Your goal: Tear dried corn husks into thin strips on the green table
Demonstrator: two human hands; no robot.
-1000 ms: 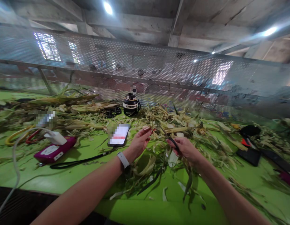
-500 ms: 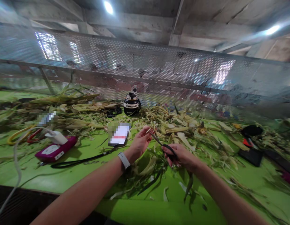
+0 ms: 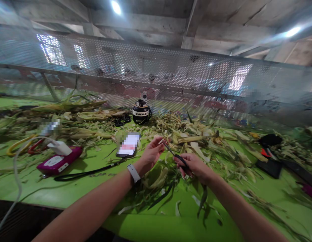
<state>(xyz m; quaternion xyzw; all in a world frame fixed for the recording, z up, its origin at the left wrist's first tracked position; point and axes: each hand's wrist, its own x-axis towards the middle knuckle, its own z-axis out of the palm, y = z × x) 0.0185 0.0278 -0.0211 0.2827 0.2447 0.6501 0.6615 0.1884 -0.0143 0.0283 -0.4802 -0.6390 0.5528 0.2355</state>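
My right hand [image 3: 189, 165] is closed round the black handles of a pair of scissors [image 3: 168, 147], whose blades point up and left. The blade tips reach the fingertips of my left hand [image 3: 152, 153], which wears a white wristband [image 3: 133, 173]. My left fingers are pinched together on something too small to make out. Below and between the hands lie pale green husks [image 3: 158, 178] on the green table [image 3: 135, 225]. More dry husk strips [image 3: 196, 137] are heaped just beyond my hands.
A phone [image 3: 128, 144] with a black strap lies left of my hands. Further left are a magenta power strip [image 3: 58, 161] with a white plug and cable. A black jar [image 3: 141, 112] stands behind, before a perforated screen [image 3: 166, 74]. A dark case [image 3: 269, 167] lies right.
The left fingers have shifted slightly at the scissor tips, and the scissor blades look closer together. Otherwise both arms stay nearly in place.
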